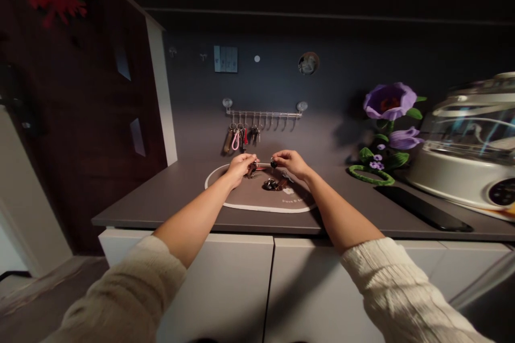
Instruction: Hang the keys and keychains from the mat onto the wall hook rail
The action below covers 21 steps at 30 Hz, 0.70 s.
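Above the brown oval mat [237, 201], my left hand [241, 167] is closed on a bunch of keys [252, 170] that dangles from its fingertips. My right hand [292, 162] pinches a small dark round thing [274, 163], too small to name. A gap separates the two hands. Below my right hand, a keyring with a dark metallic ring and a brown strap [276, 185] lies on the mat. A thin red item [263, 168] shows between the hands; whether it joins the keys I cannot tell.
A hook rail [263, 113] on the wall holds several key bunches [241, 136] at its left. Rightward on the grey counter [161, 198] are a purple flower ornament [388, 128], a black phone-like slab [424, 209] and a white appliance [462, 166]. White cabinet doors [217, 284] stand below.
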Each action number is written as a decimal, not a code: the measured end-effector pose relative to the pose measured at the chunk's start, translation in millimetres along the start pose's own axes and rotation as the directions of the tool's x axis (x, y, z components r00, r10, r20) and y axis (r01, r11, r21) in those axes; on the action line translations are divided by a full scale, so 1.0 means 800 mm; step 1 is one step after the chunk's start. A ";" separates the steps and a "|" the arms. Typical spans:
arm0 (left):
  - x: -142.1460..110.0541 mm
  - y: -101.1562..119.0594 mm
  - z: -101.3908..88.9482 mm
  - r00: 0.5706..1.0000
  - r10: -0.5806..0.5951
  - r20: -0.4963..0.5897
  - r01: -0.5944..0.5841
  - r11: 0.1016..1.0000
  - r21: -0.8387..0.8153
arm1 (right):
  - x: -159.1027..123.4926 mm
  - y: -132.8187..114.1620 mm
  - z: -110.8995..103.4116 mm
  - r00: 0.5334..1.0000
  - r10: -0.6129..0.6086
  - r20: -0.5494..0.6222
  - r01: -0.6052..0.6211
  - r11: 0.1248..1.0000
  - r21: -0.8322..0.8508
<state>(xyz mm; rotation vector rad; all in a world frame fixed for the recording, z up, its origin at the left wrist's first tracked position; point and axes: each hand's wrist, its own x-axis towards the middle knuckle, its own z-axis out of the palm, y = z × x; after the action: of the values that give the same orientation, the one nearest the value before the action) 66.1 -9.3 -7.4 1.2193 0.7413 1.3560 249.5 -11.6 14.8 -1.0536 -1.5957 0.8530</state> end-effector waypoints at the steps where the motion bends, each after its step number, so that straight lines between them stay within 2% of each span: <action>1: -0.001 0.001 0.001 1.000 0.001 0.000 -0.001 1.000 -0.009 | -0.001 -0.001 0.001 1.000 0.003 -0.008 -0.002 1.000 0.019; 14: -0.008 0.008 0.005 1.000 -0.004 0.003 0.005 0.997 -0.075 | 0.011 0.003 0.006 0.993 -0.033 -0.115 0.053 0.983 0.174; 18: -0.006 0.005 0.004 1.000 -0.007 0.011 0.008 0.998 -0.069 | 0.017 0.005 0.005 0.986 -0.091 -0.143 0.111 0.983 0.145; 21: -0.002 0.002 0.004 1.000 -0.013 0.017 0.014 0.997 -0.079 | 0.025 0.003 0.004 0.977 -0.144 -0.159 0.155 0.986 0.060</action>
<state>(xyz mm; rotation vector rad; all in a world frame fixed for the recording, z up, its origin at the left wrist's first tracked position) 68.6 -12.0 -5.6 1.1591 0.6770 1.3503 244.5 7.8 19.1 -0.9135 -1.4825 0.7048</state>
